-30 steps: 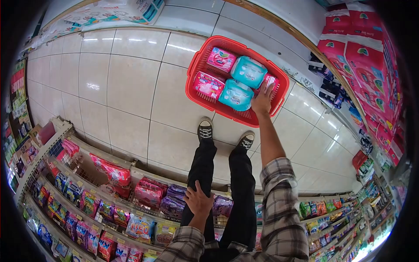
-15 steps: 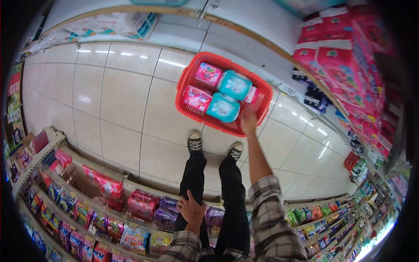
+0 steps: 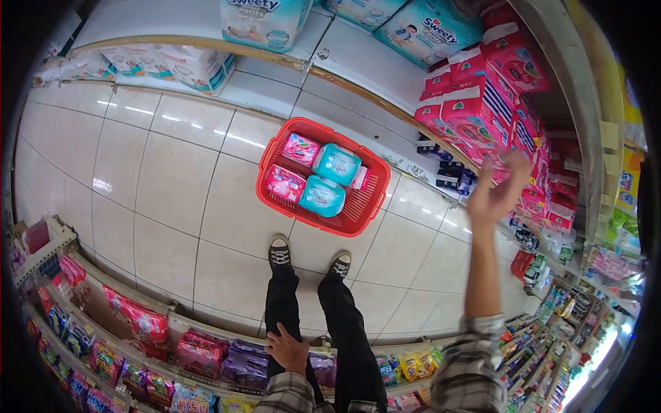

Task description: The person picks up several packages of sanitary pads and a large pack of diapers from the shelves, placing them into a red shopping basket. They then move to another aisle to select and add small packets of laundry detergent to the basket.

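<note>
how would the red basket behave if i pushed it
The basket would probably slide, since the tiles look smooth and glossy. It seems unlikely to tip, given its broad shape. Its packs may shift into the bare corner.

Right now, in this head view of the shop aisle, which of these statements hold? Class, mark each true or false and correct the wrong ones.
1. The red basket stands on the tiled floor. True.
2. The teal packs lie outside the basket. False: both are inside it.
3. The left hand rests on the person's leg. True.
4. The right hand is inside the basket. False: it is away from the basket, in front of the pink packs on the shelf as the camera sees it.
5. Both dark shoes are on the floor, outside the basket. True.
</note>
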`<state>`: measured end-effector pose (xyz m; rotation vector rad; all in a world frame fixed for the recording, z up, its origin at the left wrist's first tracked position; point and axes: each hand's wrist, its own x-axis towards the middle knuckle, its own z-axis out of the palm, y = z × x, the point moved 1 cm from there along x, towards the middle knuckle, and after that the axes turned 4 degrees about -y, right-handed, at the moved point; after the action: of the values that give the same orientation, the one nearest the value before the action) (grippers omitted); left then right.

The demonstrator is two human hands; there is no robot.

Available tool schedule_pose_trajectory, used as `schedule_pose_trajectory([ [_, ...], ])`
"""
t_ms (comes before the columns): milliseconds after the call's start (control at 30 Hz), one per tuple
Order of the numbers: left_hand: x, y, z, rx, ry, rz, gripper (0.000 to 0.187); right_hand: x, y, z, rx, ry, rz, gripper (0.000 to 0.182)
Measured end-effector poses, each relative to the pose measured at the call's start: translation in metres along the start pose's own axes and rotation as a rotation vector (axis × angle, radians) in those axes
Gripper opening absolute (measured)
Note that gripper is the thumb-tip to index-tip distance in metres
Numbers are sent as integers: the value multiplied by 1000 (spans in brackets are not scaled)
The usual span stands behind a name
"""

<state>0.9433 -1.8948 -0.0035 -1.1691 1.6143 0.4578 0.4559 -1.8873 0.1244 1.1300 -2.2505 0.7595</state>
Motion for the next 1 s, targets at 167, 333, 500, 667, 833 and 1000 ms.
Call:
schedule_pose_trajectory([
  [167,-5,-5,14,3,80,5,84,96,59,1,-363,-159,-54,51],
  [333,-6,-5,16,0,203,18,82,120,107,10,-542,-470,386,65],
  [500,-5,-7,17,-17,228,21,81,116,95,7,-496,-294,229,65],
  [667,-8,-7,15,-12,207,21,80,122,112,-3,-470,-303,194,66],
  [833,-9,-9,21,-37,201,18,79,131,114,-10,-399,-441,250,70],
  [1000,-7,-9,21,-92,96,5,84,134,119,-18,-446,-575,272,78],
])
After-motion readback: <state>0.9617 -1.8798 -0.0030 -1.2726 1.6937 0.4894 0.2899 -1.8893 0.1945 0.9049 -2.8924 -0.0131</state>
